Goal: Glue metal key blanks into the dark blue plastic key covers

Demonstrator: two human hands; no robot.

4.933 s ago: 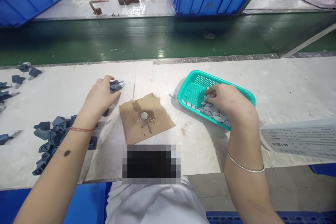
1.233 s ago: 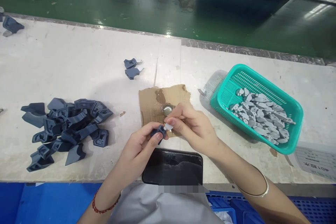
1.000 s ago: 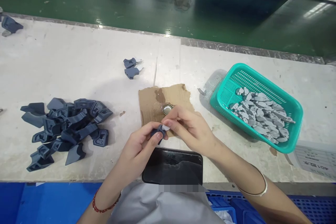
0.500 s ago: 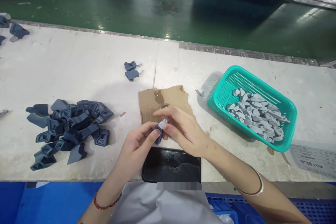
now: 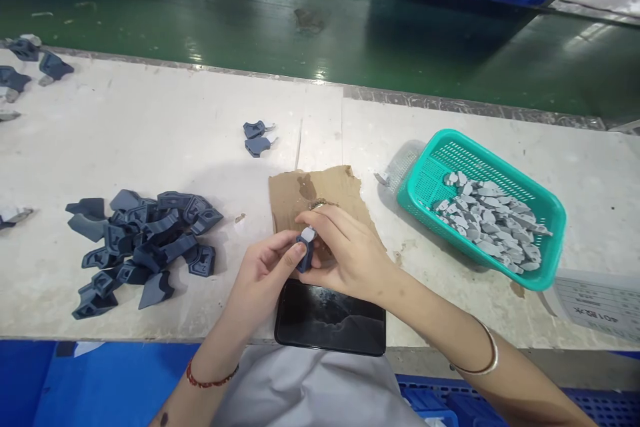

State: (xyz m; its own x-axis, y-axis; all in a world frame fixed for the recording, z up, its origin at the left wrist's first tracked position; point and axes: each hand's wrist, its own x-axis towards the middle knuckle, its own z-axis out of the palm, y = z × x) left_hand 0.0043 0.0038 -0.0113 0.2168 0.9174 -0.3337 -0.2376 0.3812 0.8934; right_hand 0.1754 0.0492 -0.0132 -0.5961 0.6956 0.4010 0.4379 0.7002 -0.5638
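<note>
**Over the near edge of the cardboard (image 5: 290,197), both hands on one dark part (image 5: 305,261)**

The left hand (image 5: 265,273) pinches the dark part between thumb and fingers, a pale grey piece (image 5: 309,234) showing at its far end. The right hand (image 5: 355,253) curls around the other side, thumb at the lower end; fingers hide the contact, so I can't tell whether it grips or merely steadies.

Left of the cardboard lies a pile of dark parts (image 5: 163,230); to its right, a green basket (image 5: 425,177) of grey pieces; just on its near side, a phone (image 5: 330,327).

Uneven finger pressure could skew the grey piece. A slip of the left pinch could drop the dark part onto the phone, and the cardboard's stains (image 5: 306,185), if wet, could smear onto low fingers.
</note>
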